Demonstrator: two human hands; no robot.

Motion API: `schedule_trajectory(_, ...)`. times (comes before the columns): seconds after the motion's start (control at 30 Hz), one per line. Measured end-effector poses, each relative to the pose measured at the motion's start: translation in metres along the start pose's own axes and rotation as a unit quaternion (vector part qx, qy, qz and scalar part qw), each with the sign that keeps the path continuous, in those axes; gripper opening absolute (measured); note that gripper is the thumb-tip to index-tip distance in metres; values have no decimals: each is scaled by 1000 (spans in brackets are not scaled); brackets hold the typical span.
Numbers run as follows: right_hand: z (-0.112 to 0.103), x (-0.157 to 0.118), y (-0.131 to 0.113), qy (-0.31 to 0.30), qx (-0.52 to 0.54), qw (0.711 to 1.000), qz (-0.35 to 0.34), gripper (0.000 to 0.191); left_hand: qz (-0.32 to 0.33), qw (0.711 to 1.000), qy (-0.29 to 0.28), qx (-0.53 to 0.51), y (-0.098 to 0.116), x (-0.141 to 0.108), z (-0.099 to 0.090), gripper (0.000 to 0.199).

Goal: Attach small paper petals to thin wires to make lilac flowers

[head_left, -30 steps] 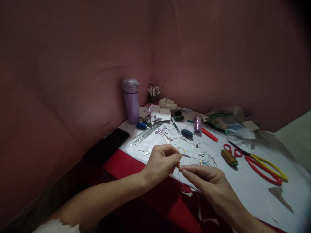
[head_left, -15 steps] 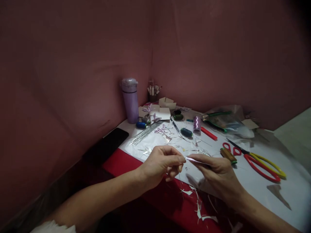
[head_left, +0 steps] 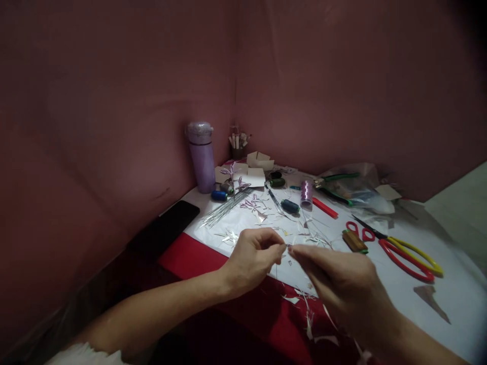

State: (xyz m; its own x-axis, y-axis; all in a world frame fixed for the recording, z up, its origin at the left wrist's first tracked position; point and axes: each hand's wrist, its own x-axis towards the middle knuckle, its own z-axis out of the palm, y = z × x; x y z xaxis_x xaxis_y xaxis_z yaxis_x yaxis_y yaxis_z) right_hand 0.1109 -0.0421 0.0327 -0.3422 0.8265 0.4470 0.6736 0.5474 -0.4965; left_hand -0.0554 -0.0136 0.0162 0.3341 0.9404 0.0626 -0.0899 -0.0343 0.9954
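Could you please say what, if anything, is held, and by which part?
The left hand and right hand pinch a tiny piece, mostly hidden; its held part is unclear.

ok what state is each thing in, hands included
Left hand: pinched on a tiny piece
Right hand: fingertips at that piece, grip hidden
Purple bottle: upright, capped
Purple spool: standing on end
Bright blue spool: on its side
Gold spool: on its side
Green-handled pliers: handles spread
Large scissors: flat, blades apparently closed
Small scissors: blades hidden

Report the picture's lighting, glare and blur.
Head view: the white sheet is brightest, the walls dim; head view: the bottle lid glints; head view: the upper right corner darkens to black; head view: the small piece between left hand and right hand is indistinct.
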Motion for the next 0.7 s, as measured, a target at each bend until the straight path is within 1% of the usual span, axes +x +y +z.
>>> schedule_trajectory(0.03,-6,7,2,9,9,1000,22,17,-8,1000,-19,-5,2,-1,0,11)
schedule_trajectory(0.07,-12,14,5,5,34,998,53,16,-22,999,-35,-20,4,-2,0,11)
schedule_trajectory(0.13,-18,26,14,-36,125,984,126,20,-48,995,-50,-65,8,-4,0,12)
schedule_trajectory(0.17,-18,30,19,-65,182,967,167,22,-56,993,-50,-88,10,-4,0,13)
schedule_trajectory(0.23,-12,29,26,-113,300,915,246,26,-65,989,-45,-126,12,-5,1,16)
schedule_trajectory(0.3,1,21,28,-132,391,854,318,28,-67,986,-44,-146,12,-4,1,17)
schedule_trajectory(0.33,7,16,26,-136,418,831,341,29,-66,985,-41,-151,11,-3,1,17)
schedule_trajectory(0.37,13,10,23,-135,430,822,348,29,-64,986,-33,-151,9,-1,2,16)
schedule_trajectory(0.4,17,4,18,-129,426,828,341,28,-60,987,-18,-145,8,0,2,15)
schedule_trajectory(0.43,19,0,13,-119,407,846,322,27,-52,990,1,-131,6,1,2,14)
schedule_trajectory(0.5,17,-5,1,-93,349,894,264,25,-22,996,36,-77,3,4,3,11)
schedule_trajectory(0.53,12,-5,-3,-82,317,915,236,25,-1,998,43,-41,2,5,3,10)
schedule_trajectory(0.6,0,1,-7,-63,249,946,198,23,33,999,29,14,1,5,3,11)
schedule_trajectory(0.63,-7,6,-5,-55,218,956,187,22,38,999,12,25,2,4,3,11)
schedule_trajectory(0.7,-19,17,3,-46,180,966,182,22,18,999,-25,10,5,2,3,10)
